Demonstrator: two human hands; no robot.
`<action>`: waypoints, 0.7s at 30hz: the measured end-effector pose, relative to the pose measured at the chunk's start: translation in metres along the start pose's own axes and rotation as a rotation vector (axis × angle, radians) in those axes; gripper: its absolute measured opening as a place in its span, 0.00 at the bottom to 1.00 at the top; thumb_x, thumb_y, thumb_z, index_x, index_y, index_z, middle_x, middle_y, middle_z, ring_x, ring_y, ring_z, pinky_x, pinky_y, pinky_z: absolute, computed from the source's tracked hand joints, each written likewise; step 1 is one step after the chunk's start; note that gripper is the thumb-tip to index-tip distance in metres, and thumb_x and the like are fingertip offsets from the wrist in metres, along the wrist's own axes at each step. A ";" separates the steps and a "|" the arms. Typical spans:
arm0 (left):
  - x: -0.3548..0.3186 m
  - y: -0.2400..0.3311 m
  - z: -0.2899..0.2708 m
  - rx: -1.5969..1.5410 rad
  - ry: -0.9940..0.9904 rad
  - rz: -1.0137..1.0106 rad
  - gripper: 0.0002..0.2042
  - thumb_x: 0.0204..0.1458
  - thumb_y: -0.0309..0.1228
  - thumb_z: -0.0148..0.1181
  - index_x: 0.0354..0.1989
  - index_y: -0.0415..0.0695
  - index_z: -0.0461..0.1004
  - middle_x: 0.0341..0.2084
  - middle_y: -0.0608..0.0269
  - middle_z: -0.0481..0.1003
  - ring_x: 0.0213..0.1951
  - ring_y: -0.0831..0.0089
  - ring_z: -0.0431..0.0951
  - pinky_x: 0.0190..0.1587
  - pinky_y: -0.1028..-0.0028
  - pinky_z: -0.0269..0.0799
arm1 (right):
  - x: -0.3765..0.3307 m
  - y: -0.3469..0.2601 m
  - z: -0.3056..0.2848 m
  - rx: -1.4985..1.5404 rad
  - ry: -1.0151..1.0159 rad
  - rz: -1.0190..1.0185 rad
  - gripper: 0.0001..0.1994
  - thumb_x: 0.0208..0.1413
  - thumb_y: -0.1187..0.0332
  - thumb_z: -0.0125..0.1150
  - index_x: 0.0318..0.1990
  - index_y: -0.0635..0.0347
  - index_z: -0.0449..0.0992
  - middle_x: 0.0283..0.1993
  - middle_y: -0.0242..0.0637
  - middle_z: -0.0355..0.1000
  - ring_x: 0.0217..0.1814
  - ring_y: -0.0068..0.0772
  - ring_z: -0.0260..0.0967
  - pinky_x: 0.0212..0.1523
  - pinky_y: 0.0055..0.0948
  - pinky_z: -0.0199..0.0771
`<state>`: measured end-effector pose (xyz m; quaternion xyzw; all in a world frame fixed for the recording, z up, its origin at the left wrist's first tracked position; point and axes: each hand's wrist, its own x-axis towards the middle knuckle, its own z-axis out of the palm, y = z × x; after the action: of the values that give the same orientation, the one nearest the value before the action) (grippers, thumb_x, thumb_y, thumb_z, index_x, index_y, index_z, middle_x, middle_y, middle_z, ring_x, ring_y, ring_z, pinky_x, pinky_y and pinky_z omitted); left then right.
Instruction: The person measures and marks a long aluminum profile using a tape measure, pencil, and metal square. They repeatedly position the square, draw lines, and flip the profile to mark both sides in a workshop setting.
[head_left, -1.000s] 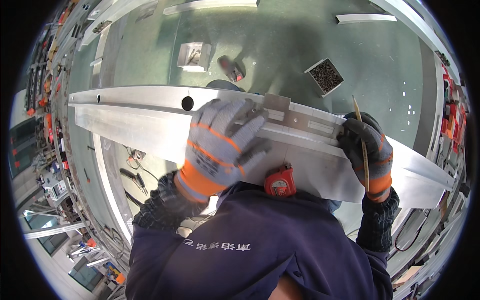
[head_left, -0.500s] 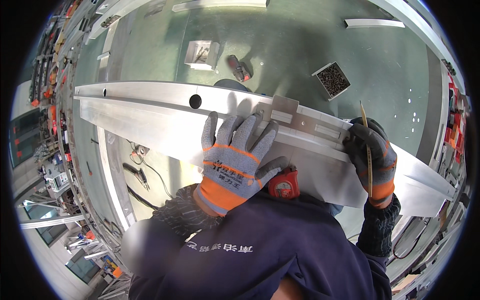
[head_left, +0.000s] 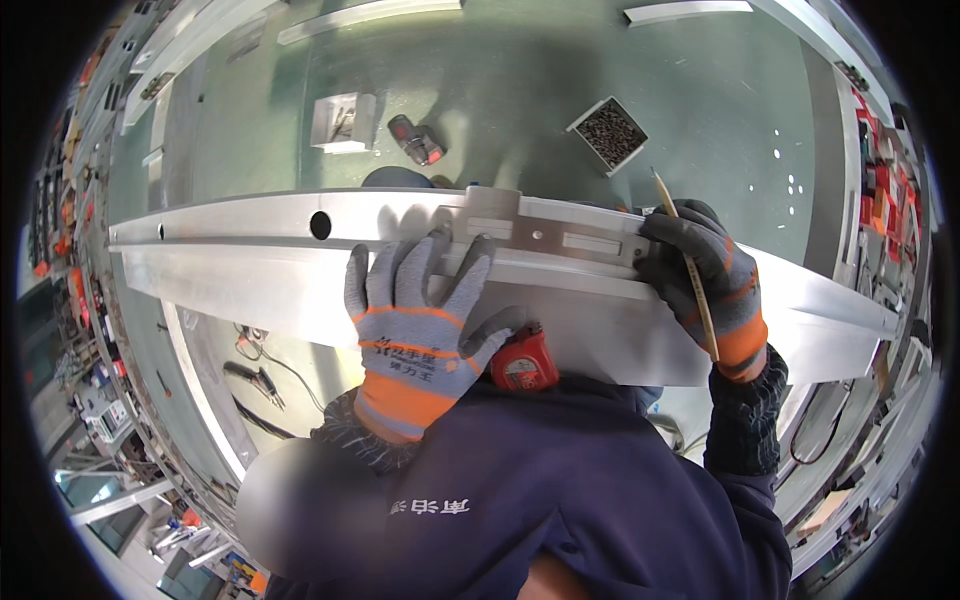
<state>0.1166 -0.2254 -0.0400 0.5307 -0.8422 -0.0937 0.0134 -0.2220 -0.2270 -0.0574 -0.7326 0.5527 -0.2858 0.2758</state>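
Observation:
A long silver metal profile (head_left: 250, 285) with round holes runs across in front of me. On its far strip lies a flat slotted metal plate (head_left: 518, 236) with a raised tab. My left hand (head_left: 418, 335), in a grey and orange glove, rests on the profile with fingers spread, the fingertips by the plate's left end. A red tape measure (head_left: 525, 362) sits beside that thumb, close to my jacket. My right hand (head_left: 735, 290), gloved too, has a pencil (head_left: 692, 268) held across it, tip pointing away. Its bent fingers touch the plate's right end.
Beyond the profile, on the green surface, are a white box (head_left: 343, 124) with small items, a cordless drill (head_left: 416, 140) and a box of screws (head_left: 611, 135). White strips (head_left: 690, 11) lie farther off. Pliers-like tools (head_left: 252, 382) and cables lie at the lower left.
The view has shifted, so the profile and both hands appear farther left and the profile looks more level. Both hands keep their places on the profile and plate; the pencil is still held.

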 end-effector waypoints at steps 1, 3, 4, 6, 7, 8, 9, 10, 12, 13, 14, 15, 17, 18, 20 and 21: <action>0.001 0.000 -0.001 0.015 -0.001 0.005 0.39 0.46 0.65 0.76 0.69 0.65 0.83 0.71 0.51 0.72 0.70 0.46 0.67 0.77 0.33 0.51 | 0.000 0.001 0.001 0.002 -0.002 -0.001 0.22 0.53 0.76 0.80 0.57 0.59 0.85 0.44 0.42 0.84 0.49 0.51 0.82 0.62 0.48 0.78; 0.001 0.004 0.000 0.039 -0.004 0.016 0.40 0.46 0.65 0.77 0.70 0.65 0.82 0.71 0.51 0.71 0.69 0.46 0.67 0.77 0.34 0.51 | 0.000 0.002 0.001 0.040 -0.002 0.021 0.22 0.52 0.77 0.80 0.57 0.59 0.85 0.47 0.43 0.85 0.51 0.51 0.83 0.60 0.46 0.80; 0.001 0.004 0.000 0.053 -0.005 0.019 0.40 0.46 0.65 0.77 0.70 0.66 0.82 0.70 0.51 0.71 0.69 0.47 0.67 0.77 0.34 0.51 | 0.000 0.002 0.002 0.035 0.013 0.003 0.22 0.52 0.77 0.80 0.56 0.59 0.85 0.47 0.43 0.86 0.51 0.51 0.83 0.60 0.46 0.80; 0.000 0.002 0.008 0.061 0.026 0.031 0.41 0.45 0.66 0.77 0.70 0.67 0.82 0.68 0.51 0.71 0.68 0.47 0.67 0.77 0.34 0.50 | 0.000 0.003 0.004 0.024 0.042 -0.034 0.22 0.52 0.78 0.80 0.56 0.59 0.85 0.49 0.43 0.86 0.52 0.51 0.83 0.59 0.45 0.81; 0.000 0.003 0.009 0.058 0.033 0.025 0.41 0.45 0.66 0.77 0.70 0.67 0.82 0.67 0.52 0.71 0.68 0.47 0.67 0.77 0.34 0.50 | 0.000 0.007 0.006 0.011 0.052 -0.061 0.22 0.52 0.77 0.80 0.56 0.58 0.85 0.49 0.42 0.86 0.52 0.52 0.83 0.60 0.46 0.80; 0.000 0.003 0.010 0.055 0.040 0.020 0.41 0.44 0.66 0.77 0.70 0.67 0.82 0.67 0.52 0.71 0.69 0.47 0.67 0.77 0.34 0.50 | -0.001 0.008 0.006 0.002 0.057 -0.068 0.22 0.52 0.77 0.80 0.56 0.57 0.85 0.50 0.42 0.86 0.52 0.52 0.83 0.61 0.48 0.80; 0.000 0.004 0.010 0.051 0.033 0.019 0.41 0.44 0.66 0.77 0.70 0.67 0.82 0.67 0.52 0.71 0.69 0.48 0.66 0.77 0.34 0.49 | -0.001 0.009 0.007 -0.007 0.062 -0.075 0.22 0.53 0.76 0.80 0.56 0.57 0.85 0.50 0.42 0.86 0.52 0.52 0.83 0.63 0.49 0.80; 0.001 0.004 0.009 0.048 0.026 0.019 0.41 0.44 0.65 0.78 0.70 0.68 0.82 0.67 0.52 0.71 0.69 0.48 0.66 0.77 0.34 0.49 | -0.001 0.008 0.006 -0.016 0.067 -0.081 0.22 0.53 0.76 0.80 0.57 0.56 0.86 0.50 0.42 0.86 0.52 0.52 0.83 0.64 0.50 0.79; 0.002 0.004 0.008 0.033 0.016 0.017 0.42 0.43 0.62 0.78 0.71 0.66 0.81 0.69 0.51 0.70 0.71 0.46 0.64 0.78 0.34 0.48 | -0.002 0.005 0.005 -0.052 0.069 -0.070 0.21 0.54 0.75 0.80 0.56 0.55 0.86 0.49 0.42 0.86 0.52 0.52 0.84 0.68 0.53 0.77; 0.000 0.004 0.009 0.030 0.013 0.008 0.42 0.42 0.58 0.79 0.71 0.65 0.80 0.71 0.49 0.69 0.72 0.44 0.62 0.78 0.34 0.48 | -0.001 0.005 0.007 -0.061 0.069 -0.073 0.20 0.55 0.75 0.79 0.56 0.55 0.86 0.48 0.42 0.86 0.52 0.52 0.84 0.69 0.55 0.77; -0.002 0.004 0.009 0.027 0.011 -0.002 0.43 0.41 0.55 0.80 0.72 0.63 0.80 0.72 0.48 0.68 0.73 0.43 0.60 0.79 0.34 0.47 | -0.001 0.004 0.006 -0.068 0.057 -0.063 0.20 0.56 0.74 0.79 0.56 0.55 0.85 0.48 0.41 0.86 0.52 0.52 0.84 0.70 0.55 0.76; -0.002 0.005 0.008 0.029 -0.002 0.002 0.42 0.42 0.58 0.79 0.72 0.66 0.80 0.72 0.49 0.68 0.73 0.44 0.61 0.79 0.34 0.47 | 0.000 0.003 0.004 -0.076 0.043 -0.055 0.19 0.56 0.74 0.79 0.56 0.55 0.85 0.47 0.41 0.86 0.53 0.52 0.84 0.71 0.56 0.75; -0.002 0.004 0.003 0.050 -0.028 -0.008 0.42 0.44 0.65 0.77 0.72 0.72 0.80 0.71 0.50 0.69 0.72 0.46 0.63 0.79 0.33 0.47 | 0.003 -0.001 0.005 -0.097 0.029 -0.066 0.19 0.57 0.74 0.78 0.56 0.55 0.85 0.46 0.41 0.86 0.53 0.52 0.84 0.73 0.57 0.74; -0.002 0.007 0.002 0.037 -0.049 -0.020 0.39 0.47 0.66 0.75 0.71 0.73 0.80 0.73 0.49 0.68 0.74 0.44 0.61 0.78 0.33 0.49 | 0.002 -0.001 0.004 -0.120 0.028 -0.078 0.18 0.57 0.74 0.78 0.56 0.55 0.85 0.46 0.40 0.86 0.54 0.52 0.84 0.73 0.57 0.73; -0.001 0.008 -0.002 0.014 -0.051 -0.014 0.36 0.52 0.66 0.72 0.71 0.72 0.80 0.74 0.47 0.68 0.76 0.42 0.61 0.77 0.32 0.51 | 0.002 -0.004 0.005 -0.063 0.033 -0.034 0.19 0.56 0.77 0.77 0.55 0.55 0.85 0.46 0.40 0.86 0.53 0.51 0.85 0.73 0.57 0.73; -0.002 0.008 0.000 0.009 -0.027 -0.013 0.35 0.54 0.67 0.69 0.70 0.71 0.81 0.74 0.45 0.68 0.76 0.41 0.62 0.77 0.31 0.51 | 0.002 -0.006 0.004 -0.090 0.022 -0.057 0.19 0.56 0.78 0.77 0.55 0.56 0.85 0.46 0.40 0.86 0.53 0.51 0.85 0.72 0.56 0.73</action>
<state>0.1103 -0.2204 -0.0387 0.5348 -0.8394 -0.0973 -0.0010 -0.2151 -0.2274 -0.0557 -0.7567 0.5468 -0.2765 0.2279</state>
